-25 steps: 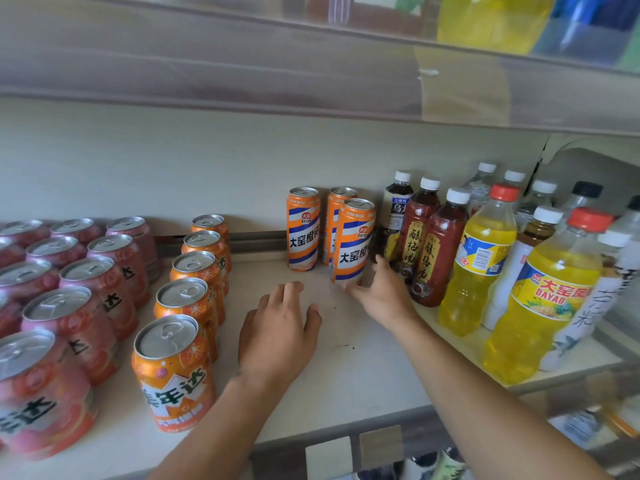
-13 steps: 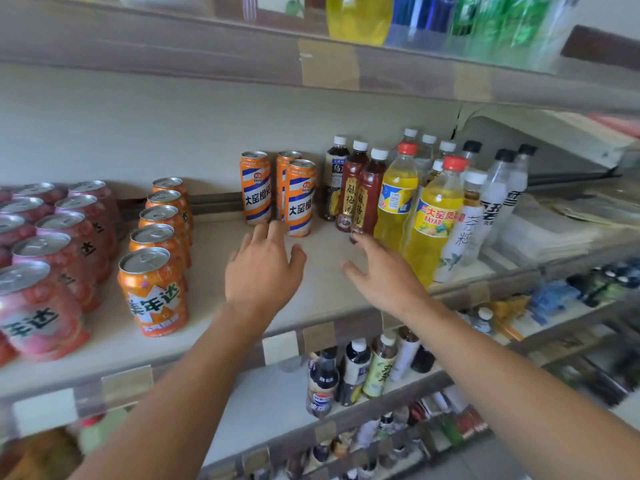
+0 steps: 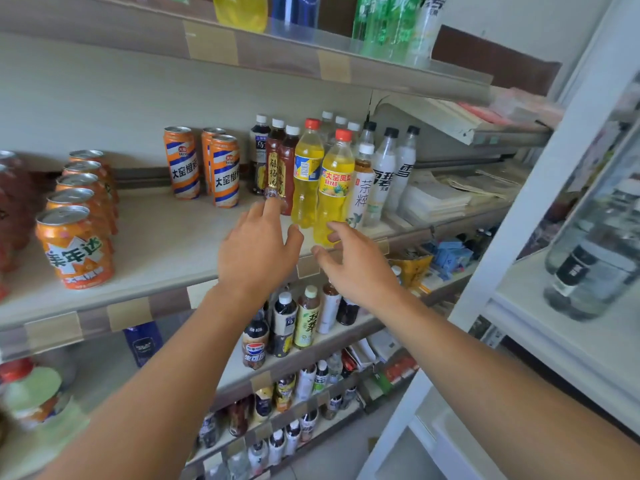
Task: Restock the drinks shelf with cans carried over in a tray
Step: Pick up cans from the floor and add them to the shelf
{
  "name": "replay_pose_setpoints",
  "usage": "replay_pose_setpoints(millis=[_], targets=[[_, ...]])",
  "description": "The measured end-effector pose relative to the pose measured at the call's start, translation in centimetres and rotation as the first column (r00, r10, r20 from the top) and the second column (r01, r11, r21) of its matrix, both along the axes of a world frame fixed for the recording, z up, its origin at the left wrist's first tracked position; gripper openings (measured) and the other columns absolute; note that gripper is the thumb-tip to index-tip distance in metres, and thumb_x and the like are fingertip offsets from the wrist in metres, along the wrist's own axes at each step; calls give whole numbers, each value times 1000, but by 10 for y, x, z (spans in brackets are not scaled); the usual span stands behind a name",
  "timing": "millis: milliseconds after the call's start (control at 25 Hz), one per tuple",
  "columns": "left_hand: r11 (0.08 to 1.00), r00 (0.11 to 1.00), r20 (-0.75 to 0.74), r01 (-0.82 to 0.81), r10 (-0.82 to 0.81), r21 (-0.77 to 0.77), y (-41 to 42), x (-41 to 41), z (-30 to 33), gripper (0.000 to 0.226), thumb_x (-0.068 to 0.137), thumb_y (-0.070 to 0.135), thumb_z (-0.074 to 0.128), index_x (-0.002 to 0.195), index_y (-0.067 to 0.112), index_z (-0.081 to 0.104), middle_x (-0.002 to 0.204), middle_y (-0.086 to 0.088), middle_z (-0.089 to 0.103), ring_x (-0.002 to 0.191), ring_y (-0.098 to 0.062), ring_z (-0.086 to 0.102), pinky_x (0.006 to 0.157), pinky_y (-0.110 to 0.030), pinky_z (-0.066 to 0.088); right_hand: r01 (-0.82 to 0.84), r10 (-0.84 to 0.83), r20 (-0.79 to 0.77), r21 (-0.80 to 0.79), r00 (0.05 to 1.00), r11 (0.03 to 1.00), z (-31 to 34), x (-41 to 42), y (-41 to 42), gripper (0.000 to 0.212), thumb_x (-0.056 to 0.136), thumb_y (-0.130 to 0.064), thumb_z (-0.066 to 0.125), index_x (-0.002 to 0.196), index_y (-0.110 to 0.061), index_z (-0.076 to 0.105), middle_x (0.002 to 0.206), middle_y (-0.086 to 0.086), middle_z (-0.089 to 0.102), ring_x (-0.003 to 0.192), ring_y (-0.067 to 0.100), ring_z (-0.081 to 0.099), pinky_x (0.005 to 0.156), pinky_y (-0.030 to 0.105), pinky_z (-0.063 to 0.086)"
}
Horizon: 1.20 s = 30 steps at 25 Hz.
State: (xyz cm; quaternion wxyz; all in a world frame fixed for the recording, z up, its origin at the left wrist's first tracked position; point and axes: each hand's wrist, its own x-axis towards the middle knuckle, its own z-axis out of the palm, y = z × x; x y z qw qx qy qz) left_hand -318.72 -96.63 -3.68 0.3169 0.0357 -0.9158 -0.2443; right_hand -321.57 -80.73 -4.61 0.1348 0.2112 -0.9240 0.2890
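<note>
Right now both my hands hang over the front edge of the shelf [image 3: 162,244], near the middle of the frame, and neither has hold of anything. My left hand [image 3: 258,245] is spread loosely, fingers relaxed and a little apart, its forefinger pointing up toward the foot of the brown bottles [image 3: 278,168]. My right hand [image 3: 356,261] sits just beside it, lower right of centre, fingers loosely extended with the tips near the base of the front yellow bottle [image 3: 334,188]; whether they touch it I cannot tell. Three tall cans [image 3: 204,166], striped orange, white and blue, stand upright at the back of the shelf, upper centre-left, just left of the bottles. At the left of the frame a row of short orange cans [image 3: 78,216] runs from front to back, with red cans [image 3: 12,209] beside it at the frame's edge. Between the short orange cans and my hands the shelf board shows bare. Right of the yellow bottles stand white bottles [image 3: 391,171], and past them lie flat stacks of paper [image 3: 446,195]. Lower shelves [image 3: 311,344] below my arms carry more bottles. No tray is in view.
</note>
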Motion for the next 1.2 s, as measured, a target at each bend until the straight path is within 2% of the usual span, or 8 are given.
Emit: replay_pose_setpoints(millis=[120,240,480,600,800,960,1080,1200], targets=[[999,999,10,45,-45,-7,18,11,-9,36,95,36,48,127,18,48,124,-2,59,111,-27,54,79,-41,46,20,-20,8,41,1000,999,-9,16,17,59,99,-44,50,150,-21,33,144,-2,48,129,17,46,99,31,40],[996,995,61,82,-81,-21,24,19,-30,36,94,35,48,127,19,49,124,-2,59,113,-26,54,79,-42,48,24,-24,33,4,999,1000,-32,26,25,57,98,-44,50,148,-21,36,140,-2,51,126,18,49,99,35,45],[992,974,193,127,-121,-19,13,34,-96,31,96,35,47,123,19,51,116,-4,61,101,-29,59,65,-34,40,34,-35,85,14,996,999,-101,44,20,52,99,-41,50,145,-19,39,137,-1,53,124,15,51,96,33,44],[992,955,268,122,-127,38,-6,38,-141,29,96,33,48,121,20,52,113,-3,62,97,-29,60,64,-34,42,65,-67,140,15,988,998,-150,49,8,50,98,-38,52,142,-16,42,134,1,56,121,17,53,95,35,47],[985,907,386,143,-171,99,-38,52,-228,29,92,32,52,120,23,53,114,-2,63,101,-29,60,74,-41,51,101,-94,258,-13,961,995,-244,67,-21,46,94,-30,60,135,-12,50,125,4,62,114,21,57,90,36,49],[987,843,515,118,-158,111,-53,67,-301,30,92,34,49,121,25,50,116,1,63,102,-31,60,70,-40,50,108,-102,353,5,930,994,-324,89,-38,46,91,-27,62,134,-14,51,123,4,62,114,22,57,89,38,50],[982,791,582,135,-188,134,-57,82,-358,30,93,35,48,121,27,48,117,1,62,101,-29,60,71,-40,51,79,-103,396,77,912,994,-385,108,-42,48,89,-27,61,134,-12,52,121,7,63,113,27,58,82,43,54],[981,744,641,112,-190,161,-62,100,-428,30,93,35,49,122,28,48,116,5,62,104,-23,61,75,-43,54,55,-116,473,142,874,988,-462,131,-39,50,88,-29,62,133,-12,52,121,9,63,111,29,60,82,41,54]])
